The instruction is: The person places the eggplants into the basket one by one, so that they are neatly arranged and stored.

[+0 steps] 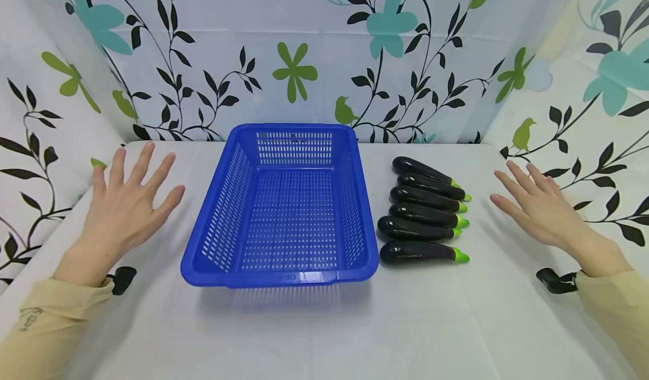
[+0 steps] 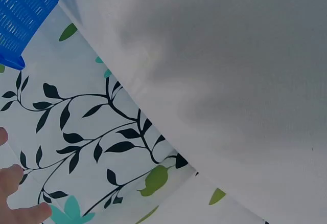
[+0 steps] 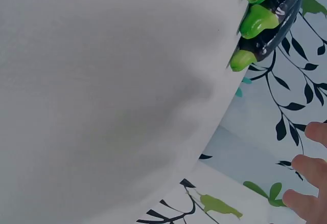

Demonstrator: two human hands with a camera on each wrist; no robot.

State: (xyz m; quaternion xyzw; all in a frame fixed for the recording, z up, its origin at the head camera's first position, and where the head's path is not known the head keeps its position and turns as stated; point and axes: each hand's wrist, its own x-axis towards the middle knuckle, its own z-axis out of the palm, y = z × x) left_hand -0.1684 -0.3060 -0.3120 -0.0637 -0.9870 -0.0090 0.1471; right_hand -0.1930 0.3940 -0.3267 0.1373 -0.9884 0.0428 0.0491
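Observation:
In the head view my left hand is spread with straight fingers at the left of the table, holding nothing. A blue plastic basket with perforated walls lies to its right, apart from the fingers. Several dark eggplants with bright green stem ends lie in a column right of the basket. My right hand, fingers extended and nothing in them, is to the right of the eggplants. Fingertips of the left hand show in the left wrist view; the right wrist view catches fingers of the right hand.
A white cloth covers the table. Behind it and at both sides hangs a white curtain printed with leaves, flowers and birds. Each wrist wears a black strap mount, such as the left mount.

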